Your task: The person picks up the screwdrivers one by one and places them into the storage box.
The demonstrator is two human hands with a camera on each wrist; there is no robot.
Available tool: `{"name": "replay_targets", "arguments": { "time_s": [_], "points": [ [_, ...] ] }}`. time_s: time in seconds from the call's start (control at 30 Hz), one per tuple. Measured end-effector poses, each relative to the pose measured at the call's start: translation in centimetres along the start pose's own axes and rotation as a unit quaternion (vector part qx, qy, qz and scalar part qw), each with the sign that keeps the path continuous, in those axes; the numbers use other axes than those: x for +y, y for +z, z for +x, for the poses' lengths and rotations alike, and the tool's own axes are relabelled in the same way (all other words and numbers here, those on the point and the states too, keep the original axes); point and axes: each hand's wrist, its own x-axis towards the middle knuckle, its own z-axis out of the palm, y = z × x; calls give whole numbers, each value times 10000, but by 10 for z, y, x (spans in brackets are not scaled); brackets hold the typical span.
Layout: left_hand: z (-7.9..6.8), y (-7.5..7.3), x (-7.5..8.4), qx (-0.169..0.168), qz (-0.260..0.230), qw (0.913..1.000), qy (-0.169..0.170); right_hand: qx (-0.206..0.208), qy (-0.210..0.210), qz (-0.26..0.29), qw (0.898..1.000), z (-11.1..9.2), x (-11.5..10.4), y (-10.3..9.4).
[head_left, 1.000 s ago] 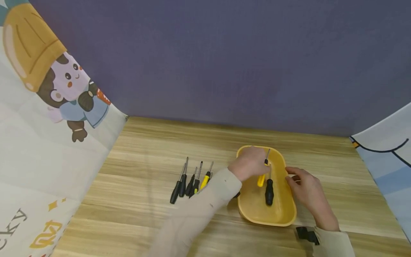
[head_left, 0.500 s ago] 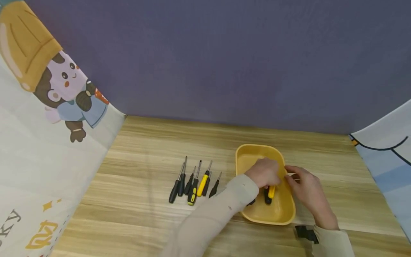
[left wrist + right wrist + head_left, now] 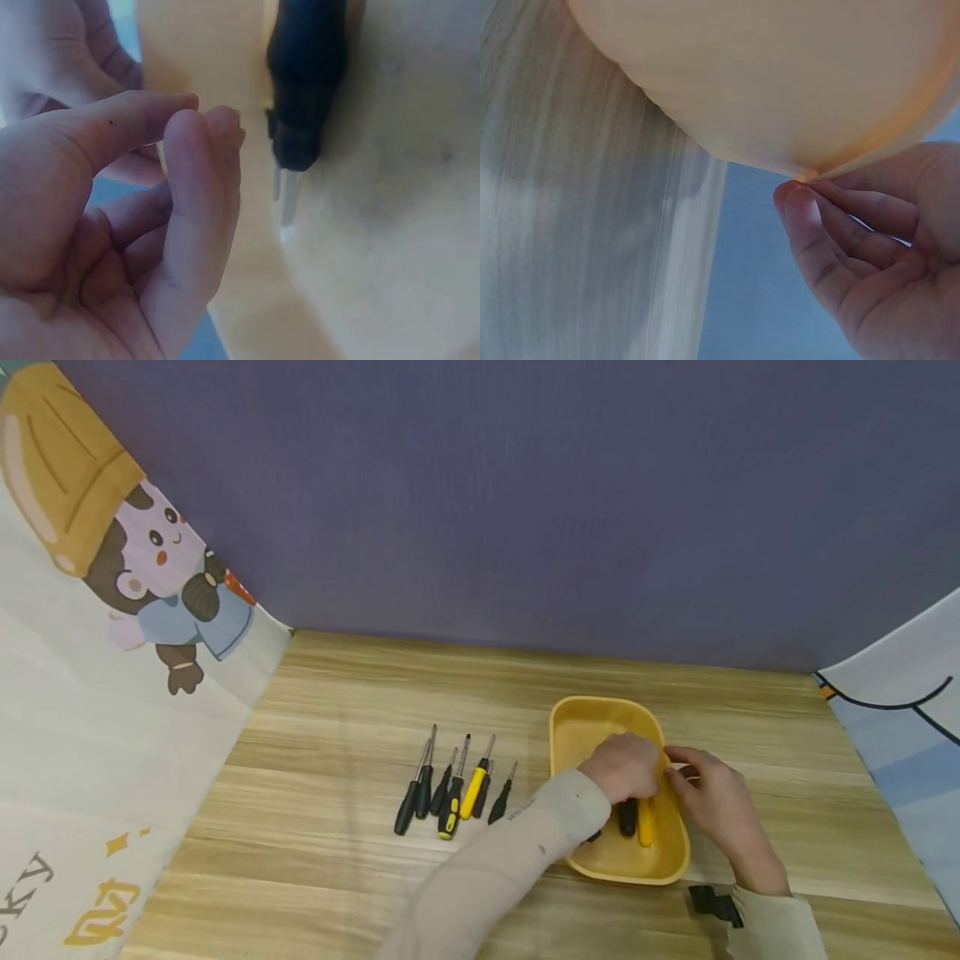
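Note:
My left hand (image 3: 624, 767) is inside the yellow plastic tray (image 3: 600, 865), above the screwdrivers lying there. In the left wrist view the left hand's thumb and fingertips come close together, with nothing seen between them. A black-handled screwdriver (image 3: 627, 820) and a yellow-handled screwdriver (image 3: 646, 823) lie side by side by the tray's right wall; the hand hides their upper parts in the head view. Part of another black handle (image 3: 594, 837) shows beside the left sleeve. My right hand (image 3: 870, 247) pinches the tray's right rim between thumb and fingers.
Left of the tray, several screwdrivers lie roughly parallel on the wooden table (image 3: 337, 693), among them a black-and-yellow one (image 3: 450, 810) and a yellow one (image 3: 474, 793). A dark blue wall (image 3: 480, 510) rises behind the table.
The left hand has lowered the yellow-handled screwdriver into the tray beside the black one and let it go, shifting slightly right. The right hand has stayed at the rim.

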Motion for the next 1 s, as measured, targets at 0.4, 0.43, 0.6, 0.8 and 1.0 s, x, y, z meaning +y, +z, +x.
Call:
{"name": "replay_targets", "arguments": {
  "time_s": [0.4, 0.43, 0.6, 0.8, 1.0],
  "points": [
    [-20, -22, -7, 425, 521, 9964, 508, -124, 53, 0, 9999, 3, 4, 2],
    [-24, -24, -9, 511, 490, 9959, 571, -101, 63, -9, 9999, 4, 4, 2],
    [-45, -32, -28, 1074, 353, 9896, 888, 56, 44, -7, 10000, 5, 4, 5],
    [-76, -35, -59, 1211, 77, 9894, 801, 14, 67, 11, 10000, 4, 6, 9],
    [-108, -38, -95, 1499, -95, 9868, 608, -54, 137, -3, 9999, 3, 8, 12]
  ]
}}
